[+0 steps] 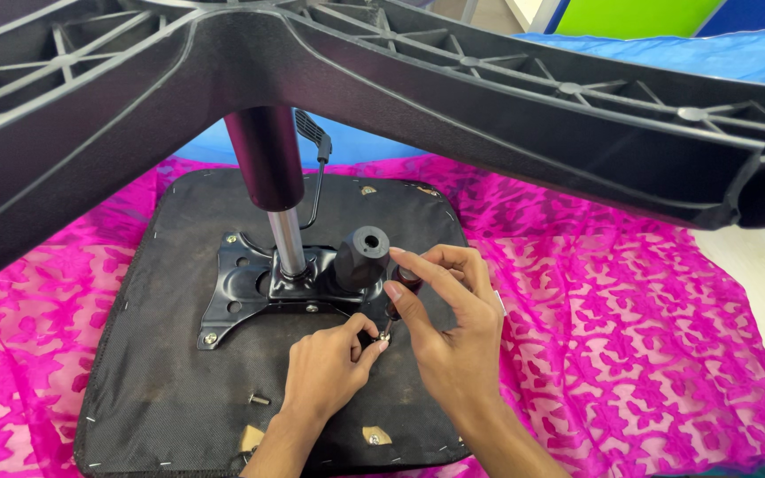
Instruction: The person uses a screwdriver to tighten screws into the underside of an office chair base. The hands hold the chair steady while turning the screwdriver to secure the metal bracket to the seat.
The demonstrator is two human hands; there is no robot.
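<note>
Fingertips of the left hand (329,367) pinched a small screw (383,336) at the corner of the black metal mounting plate (241,292). The right hand (449,332) curled close around a dark-handled screwdriver (403,281), tip down on that screw. Just beside them stood the black tension knob (362,257), then the gas-lift column (274,190). The plate sat on the upturned seat underside (161,354); a loose bolt (259,400) lay nearby, pink patterned cloth (630,354) beneath, chair base (506,106) overhead.
</note>
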